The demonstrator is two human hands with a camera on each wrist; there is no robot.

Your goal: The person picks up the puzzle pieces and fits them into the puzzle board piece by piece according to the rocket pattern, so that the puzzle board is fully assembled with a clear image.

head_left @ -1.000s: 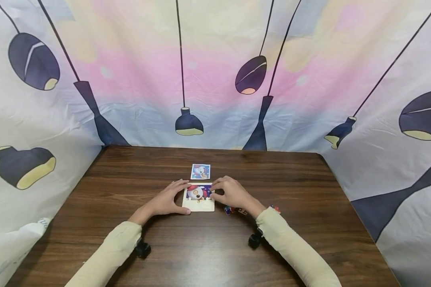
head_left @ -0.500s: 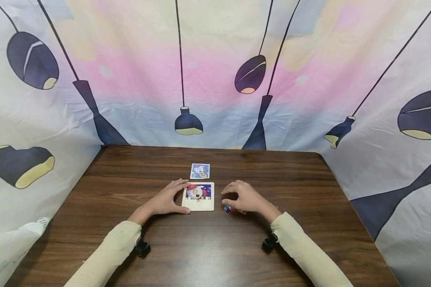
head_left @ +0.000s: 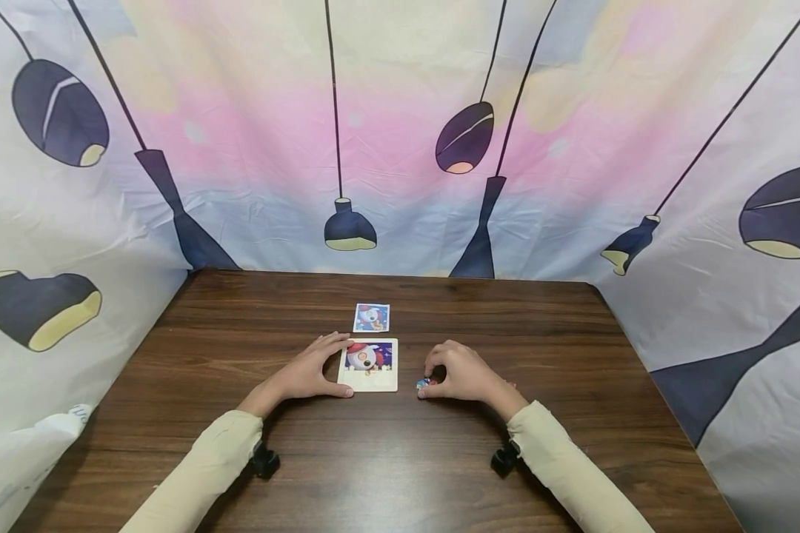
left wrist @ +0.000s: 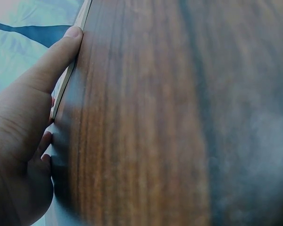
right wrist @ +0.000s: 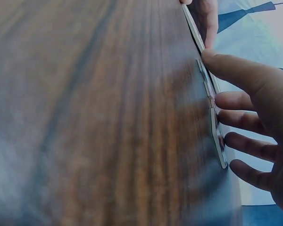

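A pale jigsaw puzzle board (head_left: 368, 383) lies on the table, its upper part filled with a picture of a white cartoon character in a red hat. Its lower part is bare. My left hand (head_left: 307, 369) holds the board's left side, thumb at the front edge and fingertips at the back corner. Right of the board, my right hand (head_left: 465, 375) pinches a small colourful puzzle piece (head_left: 424, 384) between thumb and curled fingers, low over the table. In the right wrist view, several loose puzzle pieces (right wrist: 218, 139) lie beneath the fingers, partly hidden by them.
Behind the board lies a small reference picture card (head_left: 371, 317) with the same character. The brown wooden table (head_left: 373, 459) is enclosed by a printed cloth backdrop (head_left: 400, 148) showing hanging lamps.
My right hand has left the board's right edge, moved right and down to the loose pieces, and closed its thumb and fingers on one. My left hand stays on the board.
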